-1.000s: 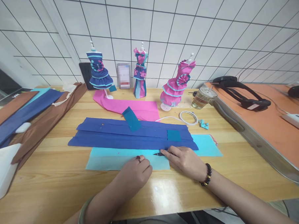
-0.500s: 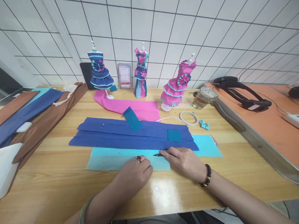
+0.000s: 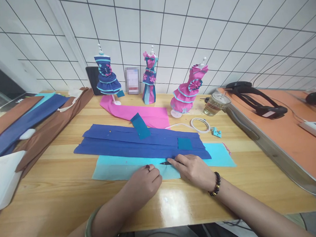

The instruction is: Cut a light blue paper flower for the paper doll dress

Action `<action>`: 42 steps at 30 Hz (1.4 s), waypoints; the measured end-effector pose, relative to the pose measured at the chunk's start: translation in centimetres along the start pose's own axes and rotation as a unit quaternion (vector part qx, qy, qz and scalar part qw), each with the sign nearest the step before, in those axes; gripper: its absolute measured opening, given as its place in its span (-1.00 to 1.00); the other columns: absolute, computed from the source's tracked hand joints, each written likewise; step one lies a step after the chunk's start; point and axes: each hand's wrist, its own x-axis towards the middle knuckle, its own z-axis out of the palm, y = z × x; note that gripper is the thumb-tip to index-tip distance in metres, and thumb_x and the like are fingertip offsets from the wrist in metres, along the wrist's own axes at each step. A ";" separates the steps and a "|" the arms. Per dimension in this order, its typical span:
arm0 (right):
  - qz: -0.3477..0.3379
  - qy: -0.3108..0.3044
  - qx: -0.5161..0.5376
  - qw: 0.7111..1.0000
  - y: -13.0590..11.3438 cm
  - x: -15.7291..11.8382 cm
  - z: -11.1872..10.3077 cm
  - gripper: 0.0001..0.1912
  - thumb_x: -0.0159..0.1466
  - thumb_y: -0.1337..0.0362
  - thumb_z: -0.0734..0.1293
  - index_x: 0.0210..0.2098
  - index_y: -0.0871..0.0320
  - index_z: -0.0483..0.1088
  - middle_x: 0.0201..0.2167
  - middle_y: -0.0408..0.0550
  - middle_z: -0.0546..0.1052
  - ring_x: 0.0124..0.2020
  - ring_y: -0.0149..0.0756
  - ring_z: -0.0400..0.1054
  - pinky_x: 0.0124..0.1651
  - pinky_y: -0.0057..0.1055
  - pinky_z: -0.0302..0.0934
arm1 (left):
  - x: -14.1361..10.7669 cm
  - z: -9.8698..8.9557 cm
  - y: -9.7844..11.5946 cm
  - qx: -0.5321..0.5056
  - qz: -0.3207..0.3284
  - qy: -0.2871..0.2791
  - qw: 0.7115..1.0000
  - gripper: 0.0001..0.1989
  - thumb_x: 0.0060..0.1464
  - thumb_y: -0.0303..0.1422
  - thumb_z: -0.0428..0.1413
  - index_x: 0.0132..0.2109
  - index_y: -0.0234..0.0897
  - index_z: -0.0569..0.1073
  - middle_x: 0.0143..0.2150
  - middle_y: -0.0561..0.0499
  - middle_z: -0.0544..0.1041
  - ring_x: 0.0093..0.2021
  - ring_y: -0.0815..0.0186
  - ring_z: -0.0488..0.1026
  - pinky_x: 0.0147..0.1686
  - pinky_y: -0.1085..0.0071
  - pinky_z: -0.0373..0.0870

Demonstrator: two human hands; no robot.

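My left hand [image 3: 147, 180] is closed at the near edge of a light blue cloth [image 3: 110, 169], its fingers pinching the cloth; the fingertips are mostly hidden. Just to its right, my right hand [image 3: 195, 171] is closed round black scissors [image 3: 165, 163]. Only their dark pointed tips show, aimed left along the light blue cloth, and the handles are hidden under the hand. Right behind both hands, a folded dark blue cloth [image 3: 117, 143] overlaps the light blue one. Two teal cloth pieces [image 3: 140, 126] lie on top of it.
Behind stand three small dress forms in a blue dress [image 3: 107, 77], a mixed-colour dress [image 3: 149, 77] and a pink dress [image 3: 189, 87]. Pink cloth [image 3: 152, 115], a roll of white tape [image 3: 200, 125] and a glass cup [image 3: 216, 103] lie nearby. Brown cloth [image 3: 51, 132] drapes at left.
My right hand and the scissors tips have shifted slightly left, nearer my left hand. The light blue cloth now puckers between the hands. My left hand stays almost in place.
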 end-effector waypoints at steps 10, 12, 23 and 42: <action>0.000 0.011 0.006 1.000 -0.1 -0.2 0.1 -0.63 0.19 0.48 0.08 -0.04 0.23 0.27 -0.45 -0.06 0.35 -0.52 -0.42 0.20 -0.48 -0.48 0.07 | 0.0 -0.1 0.0 -0.001 0.002 -0.005 1.000 -0.77 0.08 -0.58 -0.15 -0.46 -0.35 0.31 -0.48 -0.05 0.30 -0.42 0.30 0.21 -0.43 0.36 0.22; 0.001 0.007 0.002 1.000 -0.1 -0.3 0.1 -0.63 0.19 0.48 0.08 -0.03 0.23 0.27 -0.45 -0.07 0.35 -0.51 -0.42 0.20 -0.48 -0.47 0.07 | 0.0 0.0 0.0 -0.002 0.002 -0.006 1.000 -0.78 0.07 -0.59 -0.15 -0.46 -0.35 0.31 -0.48 -0.04 0.30 -0.42 0.29 0.22 -0.43 0.36 0.22; -0.003 -0.002 0.015 1.000 -0.2 0.2 0.0 -0.57 0.15 0.51 0.08 0.01 0.23 0.24 -0.40 -0.04 0.36 -0.49 -0.40 0.21 -0.47 -0.46 0.08 | 0.0 -0.1 0.0 -0.003 0.000 0.000 1.000 -0.76 0.10 -0.56 -0.17 -0.46 -0.35 0.31 -0.48 -0.06 0.30 -0.41 0.29 0.22 -0.43 0.36 0.23; -0.004 -0.022 0.010 1.000 -0.2 0.3 0.1 -0.61 0.22 0.47 0.08 0.03 0.21 0.20 -0.37 -0.05 0.36 -0.47 -0.38 0.22 -0.44 -0.43 0.07 | 0.0 -0.2 -0.1 -0.008 0.009 -0.011 1.000 -0.80 0.07 -0.57 -0.13 -0.44 -0.36 0.32 -0.47 -0.05 0.32 -0.42 0.28 0.22 -0.43 0.35 0.24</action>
